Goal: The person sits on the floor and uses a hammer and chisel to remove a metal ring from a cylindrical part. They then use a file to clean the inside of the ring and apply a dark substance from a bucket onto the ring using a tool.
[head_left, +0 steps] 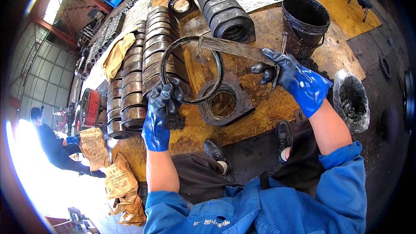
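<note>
My left hand, in a blue rubber glove with dark, dirty fingers, is closed on the lower left of a thin, greasy metal ring. Gloved the same way, my right hand grips a long flat strip, a scraper or slat by its look. The strip's far end overlaps the ring's top; contact is unclear. A thin rod crosses the strip at my right fingers. Below the ring lies a squarish metal block with a round bore, on the stained board.
Rows of stacked dark metal rings and a lying ring stack stand beyond. A black bucket and a plastic-lined tub are at right. Paper sacks lie left, near another person. My shoes are at the board's edge.
</note>
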Demonstrator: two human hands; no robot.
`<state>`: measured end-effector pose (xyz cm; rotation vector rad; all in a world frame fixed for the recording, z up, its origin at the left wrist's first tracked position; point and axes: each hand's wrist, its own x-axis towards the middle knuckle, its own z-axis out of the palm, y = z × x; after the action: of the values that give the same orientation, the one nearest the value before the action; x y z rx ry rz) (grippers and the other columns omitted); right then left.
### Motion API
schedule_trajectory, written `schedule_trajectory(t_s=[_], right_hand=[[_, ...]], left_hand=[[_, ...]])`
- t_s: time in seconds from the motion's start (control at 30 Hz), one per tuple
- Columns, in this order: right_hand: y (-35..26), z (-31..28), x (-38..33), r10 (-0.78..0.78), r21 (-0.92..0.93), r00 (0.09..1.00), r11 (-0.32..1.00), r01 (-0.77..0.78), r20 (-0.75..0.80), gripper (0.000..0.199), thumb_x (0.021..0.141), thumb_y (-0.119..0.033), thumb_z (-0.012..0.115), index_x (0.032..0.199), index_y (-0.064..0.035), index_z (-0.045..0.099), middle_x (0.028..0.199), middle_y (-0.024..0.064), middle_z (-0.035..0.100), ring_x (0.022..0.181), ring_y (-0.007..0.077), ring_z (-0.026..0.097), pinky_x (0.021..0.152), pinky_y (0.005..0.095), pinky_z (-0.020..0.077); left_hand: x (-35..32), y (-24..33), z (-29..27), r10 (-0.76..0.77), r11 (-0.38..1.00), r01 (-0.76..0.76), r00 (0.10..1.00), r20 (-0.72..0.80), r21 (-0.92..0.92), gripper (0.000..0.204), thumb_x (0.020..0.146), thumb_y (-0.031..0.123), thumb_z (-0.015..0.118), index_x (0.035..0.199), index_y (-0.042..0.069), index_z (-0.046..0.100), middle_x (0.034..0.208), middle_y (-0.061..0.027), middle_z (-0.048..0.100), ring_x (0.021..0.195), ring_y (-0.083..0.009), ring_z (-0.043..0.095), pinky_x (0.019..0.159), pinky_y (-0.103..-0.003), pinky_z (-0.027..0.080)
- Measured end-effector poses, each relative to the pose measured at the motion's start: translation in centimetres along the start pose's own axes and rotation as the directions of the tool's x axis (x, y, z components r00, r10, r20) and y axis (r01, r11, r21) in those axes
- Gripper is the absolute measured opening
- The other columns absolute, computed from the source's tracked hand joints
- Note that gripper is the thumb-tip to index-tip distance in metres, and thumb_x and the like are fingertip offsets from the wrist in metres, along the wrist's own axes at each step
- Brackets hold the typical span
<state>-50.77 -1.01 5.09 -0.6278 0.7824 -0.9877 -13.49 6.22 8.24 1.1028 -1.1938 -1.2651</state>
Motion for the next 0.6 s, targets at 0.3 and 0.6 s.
schedule_trajectory(t_s=[0.3, 0.6], right_hand=[[-0.6, 0.1, -0.8, 0.037, -0.142, 0.994, 0.99, -0.022, 0.102, 0.037, 0.097, -0.036, 0.058, 0.111, -0.0022, 0.064, 0.079, 0.0149, 0.071, 0.055, 0.0191, 0.066, 0.049, 0.0319, 0.0558], [-0.6, 0.2, -0.9, 0.104, -0.258, 0.979, 0.964, -0.056, 0.176, 0.037, 0.099, -0.036, 0.055, 0.106, -0.0012, 0.066, 0.072, 0.0126, 0.07, 0.053, 0.0198, 0.066, 0.049, 0.0292, 0.0544]], left_hand=[[-1.7, 1.2, 1.5, -0.073, 0.997, 0.073, 0.996, -0.058, -0.015, 0.025, 0.092, 0.027, 0.066, 0.105, 0.005, 0.065, 0.072, -0.0015, 0.063, 0.048, -0.0059, 0.044, 0.045, -0.02, 0.033], [-1.5, 2.0, 2.2, -0.155, 0.988, 0.154, 0.985, 0.081, 0.024, 0.032, 0.089, 0.029, 0.068, 0.106, 0.002, 0.064, 0.074, -0.0014, 0.063, 0.051, -0.0058, 0.046, 0.047, -0.02, 0.035]])
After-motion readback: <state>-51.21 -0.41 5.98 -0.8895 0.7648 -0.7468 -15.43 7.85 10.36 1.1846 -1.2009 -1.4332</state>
